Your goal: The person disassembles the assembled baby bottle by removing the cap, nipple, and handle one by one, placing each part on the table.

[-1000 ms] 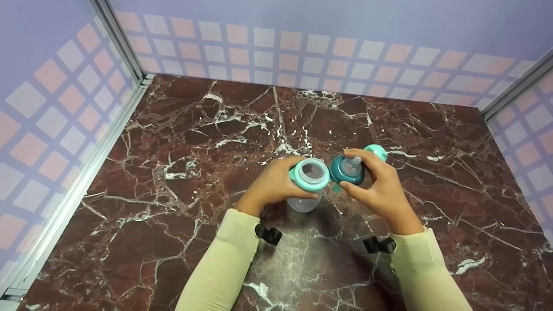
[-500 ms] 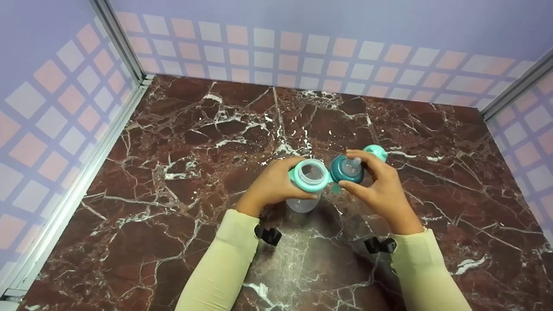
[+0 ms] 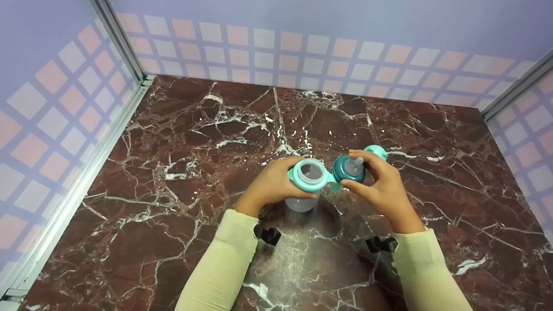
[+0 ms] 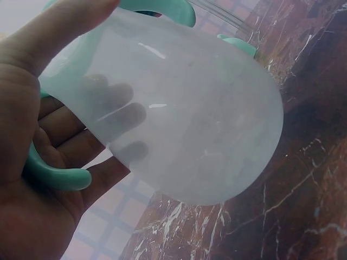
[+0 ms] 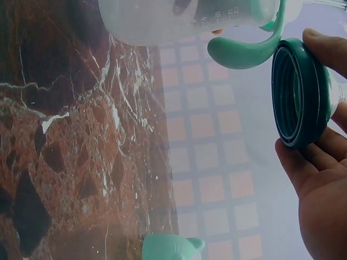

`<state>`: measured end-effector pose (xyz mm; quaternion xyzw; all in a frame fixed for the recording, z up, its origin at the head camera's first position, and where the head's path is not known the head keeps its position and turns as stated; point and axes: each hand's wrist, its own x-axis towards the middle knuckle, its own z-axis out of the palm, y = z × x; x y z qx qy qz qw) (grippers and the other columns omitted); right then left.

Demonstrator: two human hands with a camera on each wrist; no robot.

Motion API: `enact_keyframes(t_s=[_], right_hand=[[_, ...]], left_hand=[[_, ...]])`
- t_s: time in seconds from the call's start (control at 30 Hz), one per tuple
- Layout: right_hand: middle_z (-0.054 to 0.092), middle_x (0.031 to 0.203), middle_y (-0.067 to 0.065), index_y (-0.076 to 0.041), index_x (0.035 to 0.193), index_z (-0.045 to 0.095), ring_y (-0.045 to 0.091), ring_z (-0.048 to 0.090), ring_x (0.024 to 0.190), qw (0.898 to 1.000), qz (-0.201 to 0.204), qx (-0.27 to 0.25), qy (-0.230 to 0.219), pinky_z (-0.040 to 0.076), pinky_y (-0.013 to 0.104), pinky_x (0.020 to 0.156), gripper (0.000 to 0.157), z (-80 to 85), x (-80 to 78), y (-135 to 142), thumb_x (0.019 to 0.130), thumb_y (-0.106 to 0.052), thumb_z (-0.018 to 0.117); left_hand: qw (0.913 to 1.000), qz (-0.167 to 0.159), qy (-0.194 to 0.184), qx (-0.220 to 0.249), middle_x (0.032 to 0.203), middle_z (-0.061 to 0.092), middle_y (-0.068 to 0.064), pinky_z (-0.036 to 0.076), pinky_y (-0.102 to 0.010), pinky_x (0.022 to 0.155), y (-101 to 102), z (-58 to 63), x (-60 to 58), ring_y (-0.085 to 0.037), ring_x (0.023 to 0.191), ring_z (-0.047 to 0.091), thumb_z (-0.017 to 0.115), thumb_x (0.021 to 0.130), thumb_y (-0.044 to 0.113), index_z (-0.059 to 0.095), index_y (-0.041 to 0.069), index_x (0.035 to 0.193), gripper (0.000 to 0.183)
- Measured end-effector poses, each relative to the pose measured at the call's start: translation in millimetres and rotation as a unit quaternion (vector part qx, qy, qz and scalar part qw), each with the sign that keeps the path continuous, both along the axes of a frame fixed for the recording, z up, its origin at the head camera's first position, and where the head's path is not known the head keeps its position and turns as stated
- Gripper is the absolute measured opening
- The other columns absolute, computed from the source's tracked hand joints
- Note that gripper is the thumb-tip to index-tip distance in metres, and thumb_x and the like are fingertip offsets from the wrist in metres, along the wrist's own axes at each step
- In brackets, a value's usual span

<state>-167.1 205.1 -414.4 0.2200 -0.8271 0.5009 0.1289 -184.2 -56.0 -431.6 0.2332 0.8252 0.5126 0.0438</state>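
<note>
My left hand (image 3: 278,181) grips a translucent baby bottle (image 4: 206,119) around its upper part; its mouth is uncovered and faces up. A mint handle ring (image 3: 309,183) circles the bottle's neck, and one curved handle (image 5: 244,52) shows in the right wrist view. Just right of the bottle, my right hand (image 3: 380,183) pinches a dark teal collar (image 5: 298,95) with a clear nipple (image 3: 356,164) between thumb and fingers. The collar's threaded underside faces the bottle in the right wrist view. Beyond the right hand, a mint cap (image 3: 376,152) lies on the table.
The dark red marble-patterned table (image 3: 151,242) has white veins. Panels with pink and white squares (image 3: 263,56) stand along its back and sides, with metal rails (image 3: 123,41) at the corners. Black wrist cameras (image 3: 268,235) sit at both sleeves.
My right hand with the collar and nipple has shifted slightly to the right, widening the gap to the bottle. The left hand and bottle have barely moved.
</note>
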Motion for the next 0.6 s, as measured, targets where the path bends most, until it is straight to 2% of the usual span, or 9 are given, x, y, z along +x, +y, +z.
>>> enact_keyframes(t_s=[0.23, 0.37, 0.6], right_hand=[[0.061, 0.127, 0.015, -0.003, 0.125, 0.062, 0.005, 0.057, 0.113, 1.000, -0.013, 0.018, -0.008, 0.045, 0.011, 0.098, 0.060, -2.5, -1.4, 1.6, 0.069, -0.004, 0.085], [0.062, 0.127, 0.010, -0.005, 0.125, 0.062, 0.005, 0.057, 0.114, 0.999, -0.026, 0.027, -0.019, 0.044, 0.012, 0.099, 0.060, -3.1, -1.7, 3.0, 0.071, -0.011, 0.086], [0.061, 0.127, 0.011, -0.005, 0.126, 0.061, 0.005, 0.057, 0.113, 0.998, -0.038, 0.037, -0.026, 0.043, 0.010, 0.099, 0.061, -4.6, -3.7, 4.1, 0.070, -0.013, 0.086]], left_hand=[[1.0000, 0.000, -0.002, -0.002, 0.115, 0.068, 0.009, 0.047, -0.034, 0.099, -1.0, -2.2, -0.6, -0.009, 0.106, 0.062, 0.092, 0.058, 0.040, 0.064, 0.024, 0.125, 0.075], [0.9999, 0.004, -0.009, 0.000, 0.115, 0.068, 0.009, 0.046, -0.035, 0.101, -2.1, -2.8, -0.6, -0.008, 0.107, 0.061, 0.093, 0.057, 0.038, 0.063, 0.025, 0.126, 0.076], [0.9999, 0.008, -0.012, 0.007, 0.114, 0.068, 0.010, 0.046, -0.035, 0.101, -2.7, -2.7, -1.4, -0.008, 0.106, 0.061, 0.094, 0.056, 0.036, 0.064, 0.026, 0.124, 0.075]])
